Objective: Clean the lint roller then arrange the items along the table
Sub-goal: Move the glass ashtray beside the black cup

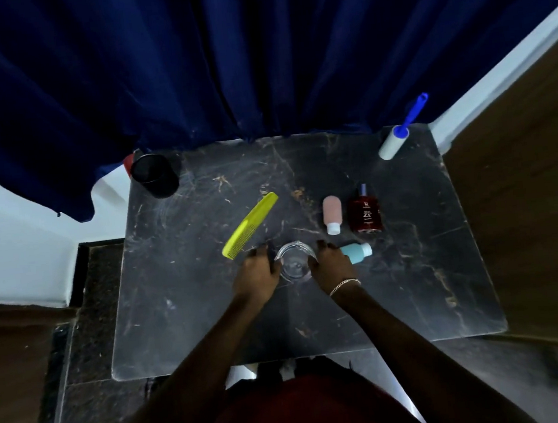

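A clear glass (pixel 295 260) stands in the middle of the dark marble table (pixel 416 283). My left hand (pixel 256 273) and my right hand (pixel 332 263) hold it from either side, fingers curled round its wall. A lint roller (pixel 395 141) with a blue handle lies at the far right corner. A yellow-green comb (pixel 250 225) lies to the left of the glass. A pink bottle (pixel 332 213), a dark red perfume bottle (pixel 365 215) and a teal bottle (pixel 357 252) lie to the right, the teal one partly hidden by my right hand.
A black mesh cup (pixel 155 175) stands at the far left corner. A dark blue curtain (pixel 254 58) hangs along the table's far edge. A wooden panel (pixel 528 202) borders the right side, and dark floor tiles (pixel 87 334) lie to the left.
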The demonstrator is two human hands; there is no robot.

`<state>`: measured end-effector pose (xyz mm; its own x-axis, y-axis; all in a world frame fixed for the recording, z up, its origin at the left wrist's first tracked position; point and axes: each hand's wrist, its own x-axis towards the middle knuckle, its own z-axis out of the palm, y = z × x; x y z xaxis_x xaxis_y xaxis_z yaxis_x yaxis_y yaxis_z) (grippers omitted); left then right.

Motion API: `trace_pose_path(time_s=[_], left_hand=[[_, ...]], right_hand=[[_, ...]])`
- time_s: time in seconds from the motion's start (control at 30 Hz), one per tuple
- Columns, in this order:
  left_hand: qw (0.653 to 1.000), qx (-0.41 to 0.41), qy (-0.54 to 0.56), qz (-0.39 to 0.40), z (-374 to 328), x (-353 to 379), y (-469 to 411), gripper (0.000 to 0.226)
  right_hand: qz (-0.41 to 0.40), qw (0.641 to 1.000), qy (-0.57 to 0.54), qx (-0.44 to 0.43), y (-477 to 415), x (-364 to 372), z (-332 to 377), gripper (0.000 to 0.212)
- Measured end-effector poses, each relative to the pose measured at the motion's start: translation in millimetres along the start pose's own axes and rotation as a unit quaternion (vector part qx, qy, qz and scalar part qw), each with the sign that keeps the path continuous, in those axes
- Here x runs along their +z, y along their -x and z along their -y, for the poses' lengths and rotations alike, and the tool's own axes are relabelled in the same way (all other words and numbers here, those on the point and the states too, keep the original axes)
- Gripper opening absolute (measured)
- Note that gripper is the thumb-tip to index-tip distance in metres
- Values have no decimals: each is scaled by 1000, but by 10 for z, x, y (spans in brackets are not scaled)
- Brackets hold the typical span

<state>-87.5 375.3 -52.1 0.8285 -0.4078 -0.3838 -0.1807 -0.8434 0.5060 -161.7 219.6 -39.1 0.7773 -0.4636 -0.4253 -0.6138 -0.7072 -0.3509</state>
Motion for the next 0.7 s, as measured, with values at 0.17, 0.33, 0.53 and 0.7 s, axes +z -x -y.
trace_pose_path(time_s=[0.17, 0.33, 0.53, 0.7], left_hand=[[993, -103, 53, 24, -132, 192, 12, 32], [981, -155, 114, 20, -226, 326, 33, 37], [966, -170, 193, -24, -290, 383, 21, 33], [965, -159, 205, -42, -234, 327, 66, 26]], right_hand=[[44, 997, 58, 4, -26, 101, -90, 38], [71, 996, 58, -6, -80, 216, -114, 37], [56, 998, 0, -4, -98, 258, -156, 35], [50, 999, -1, -10, -75, 271, -127, 33]])
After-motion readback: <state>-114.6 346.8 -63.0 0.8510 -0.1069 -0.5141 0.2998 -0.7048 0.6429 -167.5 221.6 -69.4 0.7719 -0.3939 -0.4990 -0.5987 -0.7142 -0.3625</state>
